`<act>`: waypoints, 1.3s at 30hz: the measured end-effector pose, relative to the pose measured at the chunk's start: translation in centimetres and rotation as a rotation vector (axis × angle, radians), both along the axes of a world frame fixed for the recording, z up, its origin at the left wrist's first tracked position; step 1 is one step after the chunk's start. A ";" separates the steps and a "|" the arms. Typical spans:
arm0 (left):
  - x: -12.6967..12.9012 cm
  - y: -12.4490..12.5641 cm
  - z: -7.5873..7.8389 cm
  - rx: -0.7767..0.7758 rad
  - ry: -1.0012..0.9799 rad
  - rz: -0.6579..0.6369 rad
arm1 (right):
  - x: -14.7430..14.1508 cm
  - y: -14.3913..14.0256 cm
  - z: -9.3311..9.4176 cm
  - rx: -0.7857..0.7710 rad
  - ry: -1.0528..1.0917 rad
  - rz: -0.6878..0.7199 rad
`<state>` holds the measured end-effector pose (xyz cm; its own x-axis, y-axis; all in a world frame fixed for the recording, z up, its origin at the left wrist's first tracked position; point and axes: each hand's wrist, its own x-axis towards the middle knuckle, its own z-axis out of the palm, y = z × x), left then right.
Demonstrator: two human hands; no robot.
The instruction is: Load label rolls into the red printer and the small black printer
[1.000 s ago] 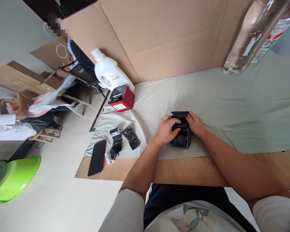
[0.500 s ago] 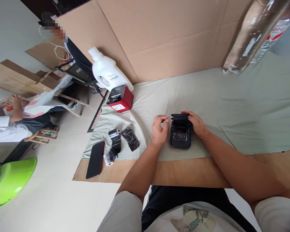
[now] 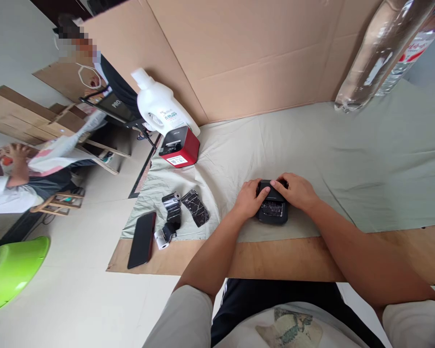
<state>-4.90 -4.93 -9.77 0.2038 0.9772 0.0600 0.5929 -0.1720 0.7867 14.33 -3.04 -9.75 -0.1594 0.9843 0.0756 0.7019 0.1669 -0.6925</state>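
Seen from above, nearest the viewer, two bare forearms reach forward over the bare wooden edge of a counter (image 3: pixel 293 256) that is mostly covered by a pale green cloth (image 3: pixel 348 154). The left hand (image 3: pixel 248 199) and right hand (image 3: pixel 293 191) meet on a small black box-shaped printer (image 3: pixel 273 209) resting on the cloth close to the counter's near edge. Both hands are pressed around its far end, fingers on top, apparently pushing its lid down; the shiny wrapped front remains uncovered. To close it well, it seems wise to press evenly from both sides and keep the body flat on the cloth. To the left lie two small black wrapped rolls (image 3: pixel 184 208), a little white paper roll (image 3: pixel 162 239) and a flat black phone (image 3: pixel 142 239) near the counter's corner. Farther back stands a red and black cube-shaped device (image 3: pixel 179 146) with a white plastic jug (image 3: pixel 159 107) just behind it. A brown cardboard wall (image 3: pixel 246 58) backs the counter, and clear plastic bottles (image 3: pixel 380 53) show at upper right. Beyond the counter on the left, other people sit at work.
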 end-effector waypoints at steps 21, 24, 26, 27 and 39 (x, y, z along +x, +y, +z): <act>-0.6 0.3 0.6 -0.330 -0.739 -0.030 | 0.2 -0.4 1.0 -0.444 0.580 0.223; -0.2 0.7 -0.8 -0.326 -0.778 0.099 | -0.8 -0.8 0.5 -0.504 0.717 0.029; 0.1 0.8 -1.5 -0.252 -0.802 0.188 | -1.3 -0.5 0.3 -0.512 0.806 -0.070; 0.2 0.9 -1.7 -0.219 -0.802 0.231 | -1.3 -0.1 0.3 -0.509 0.855 -0.113; 0.9 0.9 -0.2 -0.375 -0.368 0.321 | 16.6 17.1 2.3 -0.146 0.637 -0.764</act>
<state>-3.95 -4.02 -9.96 -0.0732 0.9544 -0.2895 0.2474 0.2986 0.9217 30.94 14.10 -7.48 0.5469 0.8122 -0.2029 0.0765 -0.2899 -0.9540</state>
